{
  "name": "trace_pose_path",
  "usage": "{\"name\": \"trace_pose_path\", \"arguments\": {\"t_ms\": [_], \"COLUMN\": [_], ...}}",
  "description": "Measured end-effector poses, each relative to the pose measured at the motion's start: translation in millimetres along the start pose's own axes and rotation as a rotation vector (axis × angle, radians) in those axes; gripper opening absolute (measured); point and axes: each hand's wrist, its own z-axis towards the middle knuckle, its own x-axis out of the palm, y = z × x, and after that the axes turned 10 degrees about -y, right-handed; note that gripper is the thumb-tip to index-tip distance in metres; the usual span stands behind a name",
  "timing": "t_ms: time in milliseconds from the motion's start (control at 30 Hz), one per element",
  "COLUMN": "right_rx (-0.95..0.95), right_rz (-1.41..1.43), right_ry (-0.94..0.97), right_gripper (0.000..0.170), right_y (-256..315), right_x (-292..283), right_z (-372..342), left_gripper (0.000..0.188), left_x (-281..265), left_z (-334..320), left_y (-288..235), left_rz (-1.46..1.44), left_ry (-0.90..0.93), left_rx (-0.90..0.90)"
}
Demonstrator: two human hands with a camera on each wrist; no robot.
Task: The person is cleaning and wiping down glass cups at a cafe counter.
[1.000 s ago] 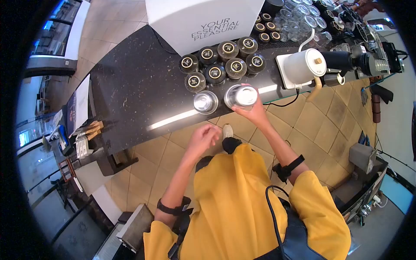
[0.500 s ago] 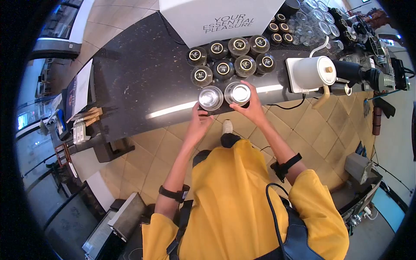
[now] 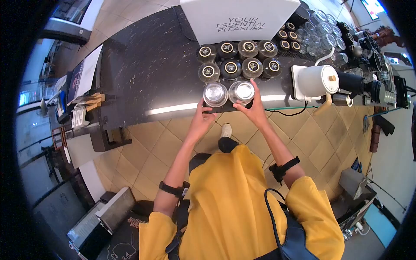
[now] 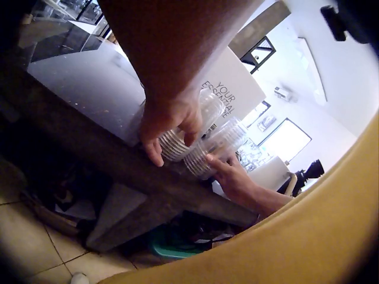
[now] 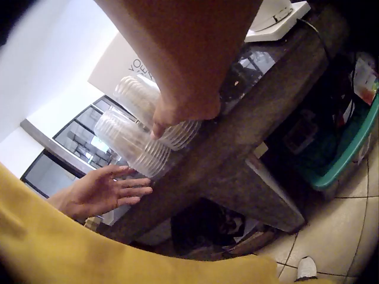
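Two stacks of clear plastic cups, bottoms up, stand side by side near the counter's front edge. My right hand (image 3: 255, 108) holds the right stack (image 3: 242, 92), thumb on the near side and fingers round the far right side. At the left stack (image 3: 215, 94), my left hand (image 3: 202, 123) has its fingers extended along the near left side. The right wrist view shows this left hand (image 5: 106, 192) spread, palm toward the cups, with its fingertips right by the lower rims. Ribbed rims of the left stack (image 4: 173, 145) appear in the left wrist view.
Two rows of dark-lidded jars (image 3: 252, 67) stand just behind the stacks, before a large white box (image 3: 238, 21). A white gooseneck kettle (image 3: 318, 81) is to the right, with glassware (image 3: 318, 32) behind. Papers (image 3: 86, 73) lie at the counter's left end.
The right stack, held in my right hand, has come upright close beside the left stack. My left hand has moved from near my body up to the left stack. The head view has shifted.
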Motion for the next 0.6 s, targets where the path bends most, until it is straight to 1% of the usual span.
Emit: {"name": "trace_pose_path", "arguments": {"t_ms": [67,133,167,233,267,333,367,400,433,467,500,533,567,600], "right_rx": [-0.020,-0.112,-0.118,-0.220,-0.269,-0.024,-0.074,0.046,0.018,-0.028,-0.001,-0.008,-0.118,-0.170], "right_rz": [0.026,-0.016,-0.011,-0.272,-0.311,-0.136,-0.078,-0.114,-0.226,-0.234,-0.222,-0.120,-0.054,-0.219], "right_ry": [0.003,-0.103,-0.086,-0.211,-0.257,-0.277,-0.216,-0.042,0.077,0.186,0.319,0.410,0.507,0.705], "right_gripper": [0.113,0.116,0.116,0.115,0.095,0.064,0.038,0.025,0.023,0.020,0.016,0.012,0.006,0.003], "right_y": [-4,-9,-5,7,9,-20,-9,-18,2,-13,2,-10,-17,-23], "right_x": [1,1,-1,-6,-7,-9,-15,-25,-30,-31,-25,-15,-2,3], "right_z": [1,-2,-7,-18,-24,-44,-46,-46,-52,-53,-58,-63,-67,-65], "left_gripper": [0.083,0.084,0.084,0.073,0.073,0.051,0.041,0.033,0.028,0.024,0.024,0.023,0.023,0.022], "left_x": [-1,-7,-11,-21,-26,-41,-44,-49,-54,-58,-60,-63,-64,-66], "left_z": [-5,-14,-21,-35,-43,-66,-78,-93,-107,-125,-149,-171,-195,-221], "left_y": [4,6,9,15,20,41,55,69,82,93,104,116,131,145], "left_rz": [-0.022,-0.123,-0.129,-0.164,-0.178,-0.145,-0.185,-0.227,-0.244,-0.259,-0.272,-0.276,-0.304,-0.328], "left_ry": [-0.021,0.037,0.019,0.050,0.018,0.039,0.018,-0.029,-0.034,-0.051,-0.148,-0.235,-0.365,-0.414], "left_rx": [0.004,0.003,0.000,0.014,0.019,-0.044,-0.070,-0.089,-0.072,-0.059,-0.027,0.002,-0.010,0.025]}}
